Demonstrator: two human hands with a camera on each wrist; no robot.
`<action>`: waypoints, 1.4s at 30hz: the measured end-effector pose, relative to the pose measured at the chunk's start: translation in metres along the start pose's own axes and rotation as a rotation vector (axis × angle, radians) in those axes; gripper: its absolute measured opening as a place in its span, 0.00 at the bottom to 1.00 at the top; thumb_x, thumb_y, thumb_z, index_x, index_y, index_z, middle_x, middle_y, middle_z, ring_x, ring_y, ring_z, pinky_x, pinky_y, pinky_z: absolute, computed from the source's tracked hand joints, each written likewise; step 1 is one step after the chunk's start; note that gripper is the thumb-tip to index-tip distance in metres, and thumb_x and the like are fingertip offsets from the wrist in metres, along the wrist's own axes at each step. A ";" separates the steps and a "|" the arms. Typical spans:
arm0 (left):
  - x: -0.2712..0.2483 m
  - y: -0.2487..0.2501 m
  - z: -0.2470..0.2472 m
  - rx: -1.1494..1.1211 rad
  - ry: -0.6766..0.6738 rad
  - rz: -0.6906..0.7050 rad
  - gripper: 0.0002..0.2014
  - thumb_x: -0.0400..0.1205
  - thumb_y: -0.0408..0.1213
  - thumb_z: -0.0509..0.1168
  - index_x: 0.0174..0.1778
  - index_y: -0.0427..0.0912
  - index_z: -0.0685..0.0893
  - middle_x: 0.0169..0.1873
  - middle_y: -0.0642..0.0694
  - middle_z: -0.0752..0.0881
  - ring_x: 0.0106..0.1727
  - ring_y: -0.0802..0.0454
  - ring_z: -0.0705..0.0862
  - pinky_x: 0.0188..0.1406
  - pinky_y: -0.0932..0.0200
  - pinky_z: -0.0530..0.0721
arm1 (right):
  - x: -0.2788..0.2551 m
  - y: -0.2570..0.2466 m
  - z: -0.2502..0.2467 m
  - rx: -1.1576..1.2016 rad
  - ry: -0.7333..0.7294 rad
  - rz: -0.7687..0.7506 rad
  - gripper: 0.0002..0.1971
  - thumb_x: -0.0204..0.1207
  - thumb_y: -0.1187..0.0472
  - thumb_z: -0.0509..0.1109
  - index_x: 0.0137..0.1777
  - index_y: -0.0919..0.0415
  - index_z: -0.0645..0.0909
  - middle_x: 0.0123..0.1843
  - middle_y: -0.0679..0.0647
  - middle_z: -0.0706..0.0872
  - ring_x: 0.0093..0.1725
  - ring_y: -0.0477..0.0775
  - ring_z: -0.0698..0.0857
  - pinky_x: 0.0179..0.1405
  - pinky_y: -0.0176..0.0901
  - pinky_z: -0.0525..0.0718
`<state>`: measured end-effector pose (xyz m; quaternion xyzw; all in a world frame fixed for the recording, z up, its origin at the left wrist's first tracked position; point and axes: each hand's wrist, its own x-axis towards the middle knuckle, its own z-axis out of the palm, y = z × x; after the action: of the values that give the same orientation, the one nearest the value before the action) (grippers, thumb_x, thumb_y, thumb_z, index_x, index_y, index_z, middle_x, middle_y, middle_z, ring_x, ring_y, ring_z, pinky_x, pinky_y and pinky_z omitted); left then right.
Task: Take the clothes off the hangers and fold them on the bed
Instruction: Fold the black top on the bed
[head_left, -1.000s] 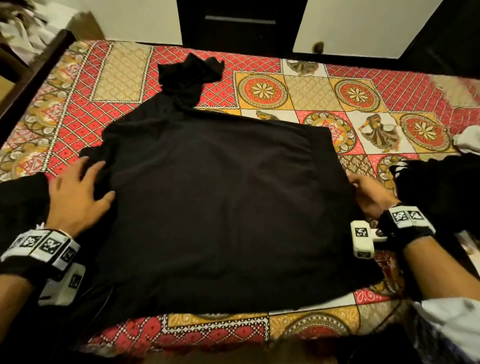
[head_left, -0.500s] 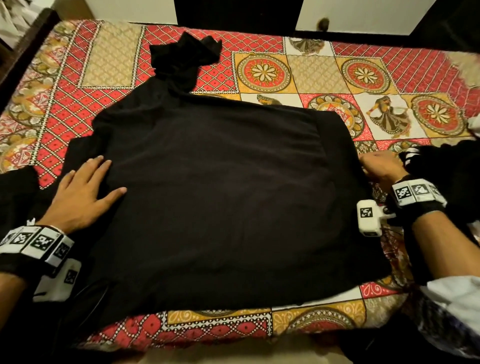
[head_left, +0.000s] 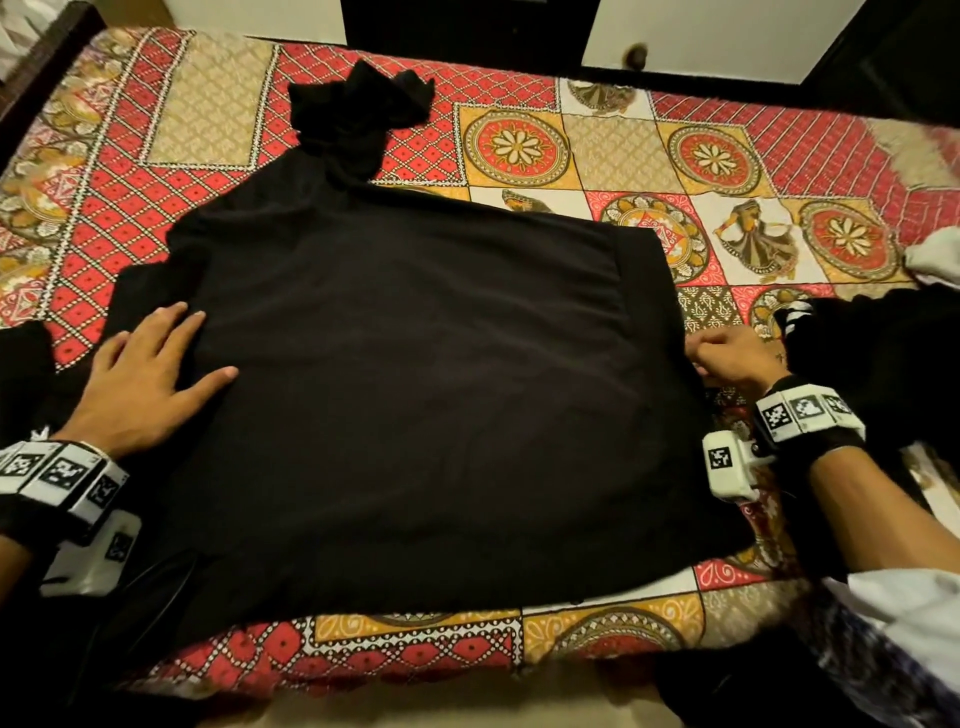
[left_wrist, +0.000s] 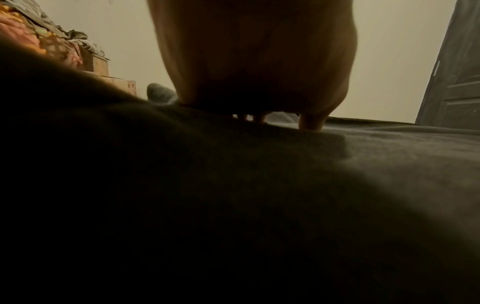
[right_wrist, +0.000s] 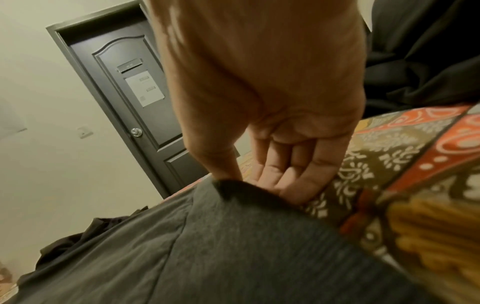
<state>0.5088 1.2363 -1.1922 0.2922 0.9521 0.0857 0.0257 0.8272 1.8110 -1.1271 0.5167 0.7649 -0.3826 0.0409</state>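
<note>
L hand (head_left: 140, 384) slid further onto black garment (head_left: 415, 395); R hand (head_left: 732, 358) unchanged.

The head camera looked from above, forward and down, at the bed (head_left: 613, 156), with the black garment (head_left: 415, 389) spread in the middle and a hand at each side. The left wrist camera sat very low, almost on the cloth, and faced along the left hand (left_wrist: 254, 61) toward a pale wall (left_wrist: 389, 51); its lower half was dark. The right wrist camera was higher and tilted, close behind the right hand (right_wrist: 272, 92), and faced a dark door (right_wrist: 135, 98). All three views shared the black garment, and the head and right wrist views shared the patterned bedcover (right_wrist: 415, 154)
</note>
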 end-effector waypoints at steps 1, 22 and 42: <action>0.000 0.000 0.000 0.011 -0.005 -0.005 0.45 0.80 0.73 0.50 0.88 0.49 0.62 0.89 0.45 0.59 0.90 0.47 0.55 0.85 0.37 0.55 | 0.000 0.000 0.002 -0.031 0.061 -0.012 0.08 0.82 0.68 0.68 0.44 0.62 0.88 0.39 0.60 0.85 0.32 0.51 0.81 0.31 0.38 0.85; 0.016 0.016 -0.040 0.021 -0.040 -0.108 0.51 0.70 0.75 0.56 0.87 0.48 0.67 0.89 0.44 0.61 0.90 0.45 0.55 0.85 0.34 0.53 | -0.019 -0.012 0.043 -0.792 0.124 -0.569 0.46 0.72 0.67 0.71 0.90 0.58 0.57 0.91 0.61 0.60 0.88 0.64 0.63 0.83 0.63 0.70; 0.160 -0.025 -0.034 -0.030 -0.309 -0.282 0.52 0.74 0.65 0.73 0.90 0.45 0.60 0.90 0.45 0.56 0.89 0.38 0.58 0.89 0.42 0.53 | 0.073 -0.108 0.019 -0.996 -0.063 -0.547 0.46 0.77 0.54 0.77 0.89 0.54 0.53 0.84 0.63 0.72 0.74 0.70 0.80 0.69 0.61 0.82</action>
<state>0.3589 1.3009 -1.1634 0.1654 0.9669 0.0495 0.1877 0.6980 1.8354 -1.1151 0.2066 0.9573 0.0123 0.2020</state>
